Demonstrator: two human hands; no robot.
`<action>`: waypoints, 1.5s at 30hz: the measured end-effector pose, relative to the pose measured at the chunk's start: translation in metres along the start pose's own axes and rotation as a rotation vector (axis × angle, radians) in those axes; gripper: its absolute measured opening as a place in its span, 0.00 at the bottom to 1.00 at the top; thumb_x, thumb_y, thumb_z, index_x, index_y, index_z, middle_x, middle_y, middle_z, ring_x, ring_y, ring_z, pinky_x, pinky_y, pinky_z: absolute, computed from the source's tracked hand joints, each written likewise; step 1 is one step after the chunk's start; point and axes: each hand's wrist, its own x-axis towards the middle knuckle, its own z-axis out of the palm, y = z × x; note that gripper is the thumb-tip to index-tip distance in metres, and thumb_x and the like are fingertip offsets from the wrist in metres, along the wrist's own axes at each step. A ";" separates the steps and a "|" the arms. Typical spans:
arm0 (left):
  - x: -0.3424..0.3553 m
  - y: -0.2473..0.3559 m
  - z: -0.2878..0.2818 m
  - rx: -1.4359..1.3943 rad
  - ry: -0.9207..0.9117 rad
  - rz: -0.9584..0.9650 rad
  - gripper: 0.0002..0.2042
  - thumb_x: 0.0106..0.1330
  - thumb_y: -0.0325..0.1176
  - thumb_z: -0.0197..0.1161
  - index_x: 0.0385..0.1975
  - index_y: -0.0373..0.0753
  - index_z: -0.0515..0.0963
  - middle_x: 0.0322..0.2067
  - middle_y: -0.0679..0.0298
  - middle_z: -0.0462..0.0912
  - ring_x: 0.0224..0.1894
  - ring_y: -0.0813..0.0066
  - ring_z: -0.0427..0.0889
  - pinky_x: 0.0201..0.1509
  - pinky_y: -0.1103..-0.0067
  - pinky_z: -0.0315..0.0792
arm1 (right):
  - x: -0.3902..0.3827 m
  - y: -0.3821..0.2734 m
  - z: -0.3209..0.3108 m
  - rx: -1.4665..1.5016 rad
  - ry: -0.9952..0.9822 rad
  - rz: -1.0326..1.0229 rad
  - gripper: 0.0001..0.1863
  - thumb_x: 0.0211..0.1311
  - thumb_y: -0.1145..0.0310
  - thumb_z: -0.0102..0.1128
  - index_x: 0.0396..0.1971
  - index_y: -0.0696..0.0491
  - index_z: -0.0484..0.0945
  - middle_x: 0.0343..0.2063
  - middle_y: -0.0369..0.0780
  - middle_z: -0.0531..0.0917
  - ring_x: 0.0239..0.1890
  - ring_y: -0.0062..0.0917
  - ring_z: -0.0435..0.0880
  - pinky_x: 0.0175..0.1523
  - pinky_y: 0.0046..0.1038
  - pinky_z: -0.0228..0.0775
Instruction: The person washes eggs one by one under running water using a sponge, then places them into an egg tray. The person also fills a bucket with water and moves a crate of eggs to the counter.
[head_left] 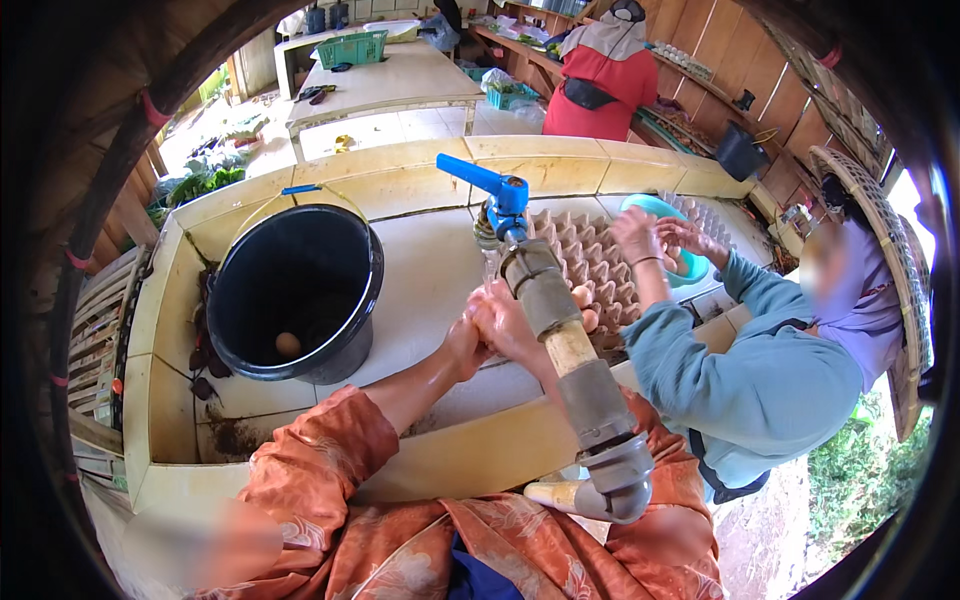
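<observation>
My left hand [467, 342] and my right hand [503, 318] are closed and pressed together beneath the tap with the blue lever handle [510, 195]. Water seems to run from its spout onto them. Anything between my fingers is hidden. Left of my hands stands a black bucket [345, 345] with a single brown egg [288, 345] at its bottom. Just right of the tap pipe, several brown eggs [587, 308] sit at the edge of a cardboard egg tray [575, 245].
A co-worker in a blue-green top [745, 375] leans in from the right, both hands over a turquoise bowl [690, 270] holding eggs. The grey tap pipe [590, 400] crosses before my right arm. A tiled basin wall [400, 190] surrounds everything. Another person in red [600, 90] stands beyond.
</observation>
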 end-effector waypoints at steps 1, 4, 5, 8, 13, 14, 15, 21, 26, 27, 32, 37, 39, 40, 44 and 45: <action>-0.002 -0.001 0.001 0.100 -0.031 -0.019 0.18 0.69 0.46 0.33 0.36 0.44 0.70 0.26 0.65 0.75 0.21 0.79 0.68 0.24 0.83 0.63 | -0.001 0.005 -0.002 0.161 0.025 0.306 0.11 0.63 0.64 0.43 0.33 0.54 0.73 0.27 0.37 0.76 0.29 0.24 0.77 0.31 0.26 0.72; -0.005 0.000 0.001 0.210 -0.072 -0.055 0.17 0.69 0.46 0.33 0.36 0.45 0.70 0.25 0.66 0.75 0.22 0.79 0.68 0.24 0.82 0.63 | -0.003 0.021 0.001 0.491 0.092 0.743 0.11 0.63 0.63 0.45 0.38 0.54 0.71 0.28 0.37 0.75 0.28 0.24 0.76 0.32 0.27 0.70; -0.005 0.000 0.001 0.193 -0.055 -0.062 0.17 0.70 0.46 0.33 0.36 0.45 0.70 0.25 0.66 0.74 0.22 0.79 0.68 0.24 0.82 0.63 | -0.006 0.024 0.002 0.458 0.083 0.738 0.13 0.64 0.64 0.45 0.44 0.54 0.68 0.30 0.38 0.74 0.33 0.24 0.75 0.38 0.28 0.69; -0.006 -0.001 0.001 0.082 0.017 -0.013 0.16 0.70 0.45 0.34 0.35 0.45 0.68 0.25 0.66 0.73 0.21 0.79 0.68 0.24 0.83 0.63 | -0.009 0.020 0.002 -0.129 -0.029 0.130 0.12 0.64 0.66 0.47 0.45 0.55 0.67 0.36 0.39 0.75 0.38 0.28 0.75 0.45 0.30 0.67; -0.002 -0.001 -0.006 0.195 -0.053 0.022 0.11 0.68 0.44 0.41 0.34 0.45 0.67 0.27 0.65 0.74 0.21 0.78 0.68 0.24 0.82 0.65 | -0.004 -0.019 -0.020 0.072 -0.022 0.526 0.11 0.61 0.64 0.51 0.39 0.54 0.73 0.35 0.42 0.78 0.40 0.33 0.77 0.43 0.30 0.67; 0.000 0.000 -0.008 0.138 -0.116 0.049 0.11 0.68 0.44 0.41 0.34 0.45 0.67 0.27 0.65 0.74 0.22 0.78 0.69 0.24 0.82 0.65 | -0.004 -0.025 -0.022 0.153 -0.047 0.537 0.12 0.61 0.63 0.51 0.39 0.54 0.73 0.35 0.42 0.78 0.40 0.33 0.77 0.43 0.30 0.67; 0.002 0.001 -0.008 0.091 -0.133 0.051 0.11 0.68 0.44 0.42 0.34 0.45 0.67 0.27 0.64 0.74 0.22 0.78 0.69 0.24 0.82 0.65 | -0.005 -0.029 -0.023 0.060 -0.082 0.519 0.13 0.61 0.62 0.51 0.39 0.54 0.74 0.36 0.42 0.78 0.40 0.33 0.77 0.43 0.31 0.67; 0.006 0.000 -0.006 -0.120 0.011 -0.061 0.13 0.67 0.46 0.43 0.36 0.44 0.68 0.26 0.64 0.75 0.21 0.76 0.70 0.24 0.82 0.65 | -0.006 -0.008 0.002 -0.567 -0.154 -0.045 0.20 0.63 0.55 0.48 0.44 0.58 0.73 0.42 0.44 0.78 0.42 0.38 0.77 0.45 0.31 0.67; 0.004 0.000 -0.009 0.060 -0.077 -0.083 0.14 0.67 0.48 0.42 0.36 0.45 0.69 0.24 0.66 0.74 0.20 0.77 0.69 0.23 0.82 0.64 | 0.001 0.019 -0.011 0.027 0.000 0.235 0.19 0.63 0.55 0.46 0.41 0.57 0.73 0.38 0.44 0.78 0.38 0.35 0.77 0.41 0.31 0.68; 0.005 0.000 -0.010 0.079 -0.084 -0.077 0.14 0.67 0.48 0.42 0.36 0.45 0.69 0.24 0.66 0.73 0.20 0.77 0.69 0.23 0.82 0.64 | -0.003 0.021 -0.011 0.049 0.009 0.233 0.19 0.63 0.56 0.46 0.41 0.57 0.73 0.37 0.44 0.77 0.37 0.35 0.77 0.41 0.31 0.68; 0.009 -0.003 -0.013 0.025 0.006 -0.080 0.15 0.68 0.48 0.39 0.34 0.46 0.69 0.22 0.67 0.72 0.19 0.78 0.68 0.22 0.82 0.62 | -0.009 0.025 0.000 -0.322 -0.033 -0.123 0.19 0.63 0.56 0.44 0.38 0.57 0.72 0.33 0.43 0.77 0.33 0.33 0.77 0.37 0.31 0.69; 0.004 0.002 -0.014 0.096 -0.107 -0.025 0.14 0.67 0.49 0.40 0.34 0.47 0.68 0.22 0.67 0.72 0.20 0.78 0.69 0.23 0.82 0.62 | -0.005 0.030 -0.004 0.071 0.014 0.127 0.19 0.63 0.56 0.42 0.35 0.57 0.72 0.29 0.43 0.77 0.29 0.30 0.77 0.33 0.30 0.71; 0.003 0.006 -0.013 0.082 -0.163 -0.035 0.14 0.67 0.49 0.41 0.34 0.47 0.69 0.24 0.67 0.73 0.22 0.78 0.70 0.24 0.82 0.63 | -0.008 0.030 -0.004 -0.007 0.002 0.051 0.18 0.62 0.56 0.43 0.36 0.58 0.72 0.31 0.44 0.76 0.31 0.32 0.76 0.36 0.31 0.69; 0.002 0.007 -0.012 0.044 -0.178 -0.066 0.13 0.67 0.49 0.42 0.35 0.48 0.69 0.26 0.67 0.74 0.23 0.78 0.71 0.24 0.82 0.64 | -0.011 0.030 -0.003 -0.085 -0.008 0.003 0.18 0.62 0.57 0.45 0.37 0.58 0.72 0.34 0.46 0.76 0.33 0.34 0.76 0.39 0.32 0.68; 0.002 0.010 -0.008 -0.174 -0.025 -0.118 0.13 0.66 0.48 0.42 0.39 0.49 0.70 0.32 0.69 0.75 0.28 0.79 0.72 0.25 0.81 0.65 | -0.011 0.028 0.008 -0.313 -0.029 -0.160 0.17 0.60 0.58 0.49 0.40 0.57 0.71 0.37 0.45 0.76 0.37 0.32 0.75 0.42 0.31 0.68; 0.003 0.010 -0.008 -0.255 -0.122 -0.139 0.14 0.66 0.47 0.42 0.42 0.49 0.70 0.35 0.70 0.76 0.32 0.79 0.74 0.27 0.81 0.67 | -0.007 0.029 0.008 -0.284 -0.019 -0.126 0.17 0.59 0.59 0.50 0.41 0.57 0.71 0.37 0.44 0.76 0.37 0.31 0.76 0.42 0.30 0.69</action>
